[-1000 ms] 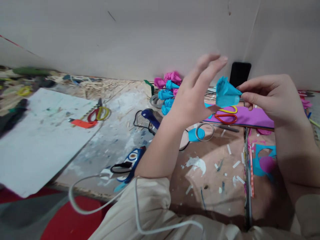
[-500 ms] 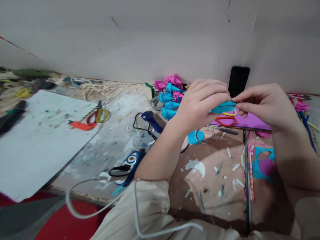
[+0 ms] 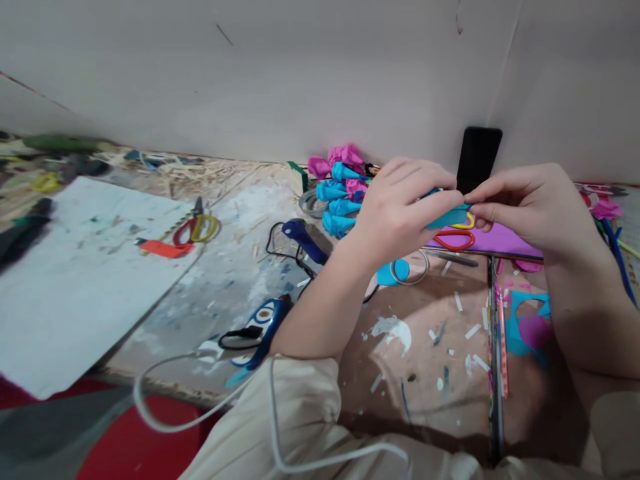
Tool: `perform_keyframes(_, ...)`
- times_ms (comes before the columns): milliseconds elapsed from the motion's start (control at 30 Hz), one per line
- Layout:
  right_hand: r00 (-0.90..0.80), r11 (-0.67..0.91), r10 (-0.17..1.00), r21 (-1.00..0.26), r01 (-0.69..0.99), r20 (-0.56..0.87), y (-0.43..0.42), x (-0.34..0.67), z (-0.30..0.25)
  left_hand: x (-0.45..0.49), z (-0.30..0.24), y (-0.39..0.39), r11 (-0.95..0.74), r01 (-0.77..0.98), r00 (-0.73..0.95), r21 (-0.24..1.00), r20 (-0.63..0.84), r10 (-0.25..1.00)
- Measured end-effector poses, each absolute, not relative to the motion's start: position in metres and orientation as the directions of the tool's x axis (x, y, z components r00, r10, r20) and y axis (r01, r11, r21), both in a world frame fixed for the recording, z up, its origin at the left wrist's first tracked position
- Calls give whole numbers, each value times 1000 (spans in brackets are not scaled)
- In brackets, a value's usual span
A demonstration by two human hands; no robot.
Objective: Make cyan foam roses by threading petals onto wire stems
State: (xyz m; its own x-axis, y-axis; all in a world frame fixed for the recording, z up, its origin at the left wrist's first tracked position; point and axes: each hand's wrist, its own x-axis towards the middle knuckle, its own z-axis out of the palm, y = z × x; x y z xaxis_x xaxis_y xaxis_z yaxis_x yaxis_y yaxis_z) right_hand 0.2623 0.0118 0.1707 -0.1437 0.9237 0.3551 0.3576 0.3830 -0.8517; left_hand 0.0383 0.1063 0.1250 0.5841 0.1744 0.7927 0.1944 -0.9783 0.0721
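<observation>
A strip of blue crepe-like paper (image 3: 449,219) stretches between my two hands above the table. My left hand (image 3: 403,203) is closed around its left part, hiding much of it. With thumb and forefinger, my right hand (image 3: 520,203) pinches the right end. Below lie scissors with red and yellow handles (image 3: 454,240) on a purple sheet (image 3: 500,239). To the left of my left hand, several blue paper flowers (image 3: 336,208) and pink paper flowers (image 3: 345,158) are bunched together.
A dark phone (image 3: 479,159) leans against the wall. Farther left are a white sheet (image 3: 75,280), another pair of scissors (image 3: 195,227) and a blue tool with a black cord (image 3: 305,241). A white cable (image 3: 165,423) crosses near my lap. Cut blue paper (image 3: 515,327) lies at right.
My left thumb and forefinger have slid slightly right along the blue paper, closer to my right fingertips. The right hand stays pinched on the end.
</observation>
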Motion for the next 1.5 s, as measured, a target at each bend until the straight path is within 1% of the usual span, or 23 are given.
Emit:
perform_keyframes(100,-131,380,925,-842,382,357,12,262,171,36,126,105,-975,182,599,127,772,213)
perform_keyframes(200,-128,401,915,-826,396,383,11,261,171,35,126,105,-977,152,599,152,772,213)
perform_keyframes(267,-146,427,903,-809,405,404,10,261,170,35,125,105,-978,155,592,138,780,204)
perform_keyframes(367,-172,447,894,-788,424,414,10,262,166,36,126,104,-974,204,582,98,788,201)
perform_keyframes(500,-158,460,884,-759,461,440,10,262,161,36,129,102,-968,237,574,84,792,209)
perform_keyframes(567,-150,466,878,-735,493,455,9,261,162,35,131,100,-969,209,572,133,787,231)
perform_keyframes(700,-117,441,878,-691,573,463,5,254,168,36,136,96,-955,104,542,278,789,289)
perform_keyframes(800,-98,421,881,-674,606,463,3,250,172,38,138,93,-946,83,520,313,796,309)
perform_keyframes(867,-97,435,870,-661,611,483,3,249,172,39,137,93,-938,85,513,336,792,331)
perform_keyframes(1067,-106,459,843,-602,653,527,4,248,171,45,123,97,-881,70,451,468,773,447)
perform_keyframes(1200,-99,451,840,-584,675,533,4,247,171,48,114,99,-858,63,428,511,762,486)
perform_keyframes(1367,-137,458,835,-535,710,533,4,246,171,49,109,101,-818,80,408,570,730,549)
perform_keyframes(1500,-174,440,843,-466,768,509,4,245,171,49,111,97,-827,125,380,548,744,550)
